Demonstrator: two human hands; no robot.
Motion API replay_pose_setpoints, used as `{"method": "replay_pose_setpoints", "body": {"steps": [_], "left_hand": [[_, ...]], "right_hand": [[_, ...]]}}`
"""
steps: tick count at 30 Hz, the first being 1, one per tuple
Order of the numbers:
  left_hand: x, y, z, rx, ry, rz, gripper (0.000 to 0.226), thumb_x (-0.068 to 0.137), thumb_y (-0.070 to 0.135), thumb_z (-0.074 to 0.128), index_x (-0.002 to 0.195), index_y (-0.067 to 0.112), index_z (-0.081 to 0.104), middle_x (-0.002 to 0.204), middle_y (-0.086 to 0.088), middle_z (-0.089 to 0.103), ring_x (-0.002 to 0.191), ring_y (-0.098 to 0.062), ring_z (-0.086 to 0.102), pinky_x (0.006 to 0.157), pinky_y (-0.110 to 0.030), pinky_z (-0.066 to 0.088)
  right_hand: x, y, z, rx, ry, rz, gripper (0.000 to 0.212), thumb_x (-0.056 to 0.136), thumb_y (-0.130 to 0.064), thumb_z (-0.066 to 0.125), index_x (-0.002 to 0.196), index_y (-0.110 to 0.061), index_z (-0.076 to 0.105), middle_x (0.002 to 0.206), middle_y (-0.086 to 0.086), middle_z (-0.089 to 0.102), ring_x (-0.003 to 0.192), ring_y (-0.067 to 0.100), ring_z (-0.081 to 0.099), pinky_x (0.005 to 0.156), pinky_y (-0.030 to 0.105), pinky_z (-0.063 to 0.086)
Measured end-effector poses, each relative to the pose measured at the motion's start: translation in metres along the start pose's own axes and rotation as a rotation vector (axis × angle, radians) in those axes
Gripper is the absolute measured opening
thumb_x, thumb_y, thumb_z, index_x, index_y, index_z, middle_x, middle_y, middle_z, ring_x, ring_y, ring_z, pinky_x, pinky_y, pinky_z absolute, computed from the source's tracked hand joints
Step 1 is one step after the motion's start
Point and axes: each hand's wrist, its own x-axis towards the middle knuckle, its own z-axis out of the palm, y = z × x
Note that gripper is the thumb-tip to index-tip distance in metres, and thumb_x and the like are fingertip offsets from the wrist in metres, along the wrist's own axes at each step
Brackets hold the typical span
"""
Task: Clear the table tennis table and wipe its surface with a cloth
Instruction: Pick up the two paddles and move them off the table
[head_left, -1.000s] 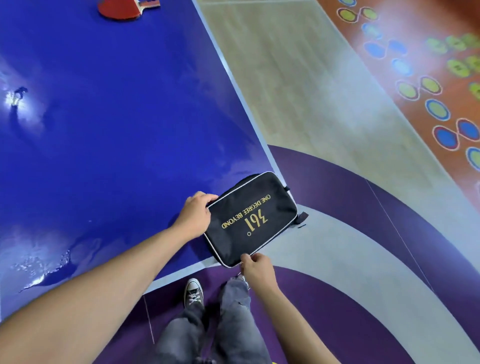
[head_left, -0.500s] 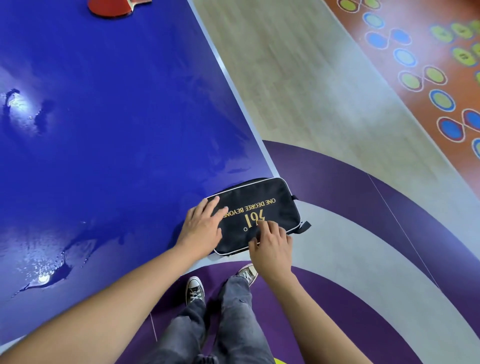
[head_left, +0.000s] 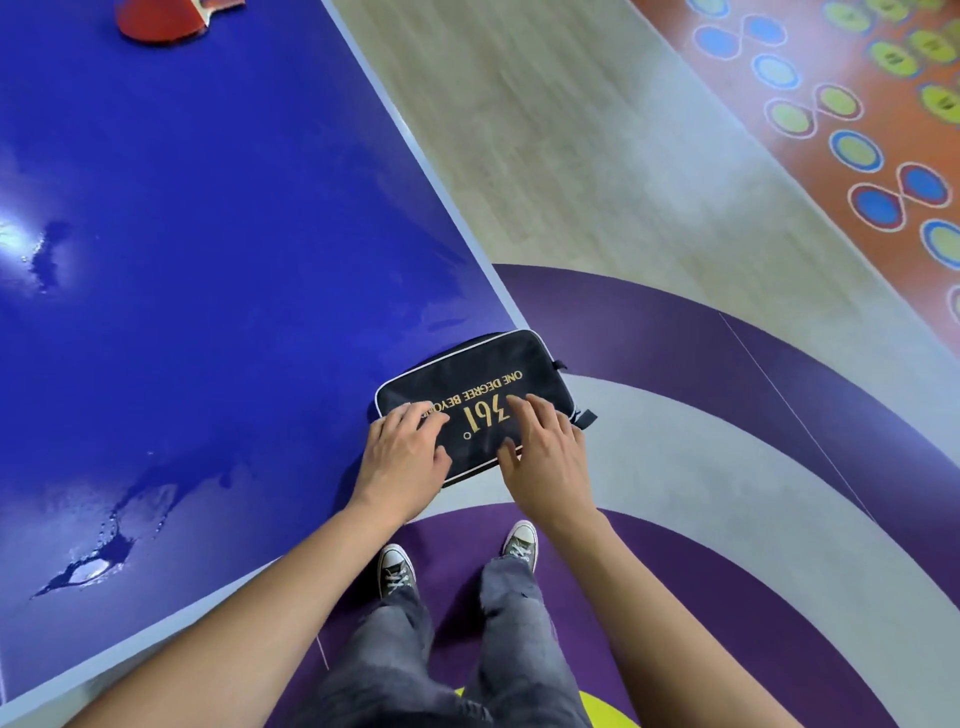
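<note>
Near right corner of the table tennis table: black zip case lies flat, its right end poking past the table's edge.

A second ago both hands pinched its edges. Now the left hand lies on its near left part, fingers straight and flat. The right hand is over its right half, fingers spread and uncurled, thumb by the near edge. Neither grips it.

Reads as pressing the case flat, perhaps before closing it.

Far left, a red paddle is not yet cleared. Wet patch near left; no cloth in sight, so wiping looks some way off.
</note>
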Motion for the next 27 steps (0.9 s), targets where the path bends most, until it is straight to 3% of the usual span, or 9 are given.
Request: {"method": "replay_pose_setpoints", "body": {"steps": [6, 11, 20, 27], "left_hand": [[0.008, 0.066, -0.031, -0.007, 0.18, 0.034, 0.031, 0.094, 0.024, 0.057, 0.125, 0.02, 0.062, 0.126, 0.004, 0.058, 0.117, -0.022, 0.052, 0.101, -0.039, 0.041], [0.015, 0.133, -0.044, -0.049, 0.353, -0.057, 0.028, 0.091, 0.018, 0.063, 0.118, 0.016, 0.065, 0.114, -0.003, 0.063, 0.105, -0.027, 0.056, 0.094, -0.039, 0.042], [0.04, 0.242, -0.037, -0.029, 0.437, -0.15, 0.026, 0.095, 0.023, 0.059, 0.12, 0.018, 0.063, 0.118, -0.001, 0.061, 0.108, -0.027, 0.054, 0.097, -0.041, 0.042], [0.09, 0.263, -0.047, -0.004, 0.509, -0.262, 0.027, 0.094, 0.026, 0.058, 0.12, 0.019, 0.063, 0.118, 0.0, 0.061, 0.11, -0.027, 0.054, 0.096, -0.04, 0.039]], "right_hand": [[0.014, 0.032, -0.055, 0.064, 0.059, -0.096, 0.052, 0.099, -0.029, 0.053, 0.15, -0.026, 0.044, 0.153, -0.004, 0.044, 0.134, 0.024, 0.045, 0.11, 0.04, 0.034], [0.027, 0.08, -0.106, 0.09, 0.108, -0.195, 0.048, 0.099, -0.03, 0.054, 0.146, -0.026, 0.047, 0.149, -0.004, 0.048, 0.13, 0.025, 0.048, 0.107, 0.039, 0.036], [0.072, 0.16, -0.171, 0.063, 0.095, -0.332, 0.05, 0.097, -0.027, 0.055, 0.147, -0.025, 0.047, 0.143, 0.001, 0.05, 0.123, 0.028, 0.051, 0.104, 0.041, 0.036], [0.147, 0.166, -0.203, 0.037, 0.09, -0.475, 0.049, 0.097, -0.029, 0.056, 0.145, -0.025, 0.048, 0.14, 0.002, 0.051, 0.122, 0.028, 0.052, 0.103, 0.041, 0.037]]}}
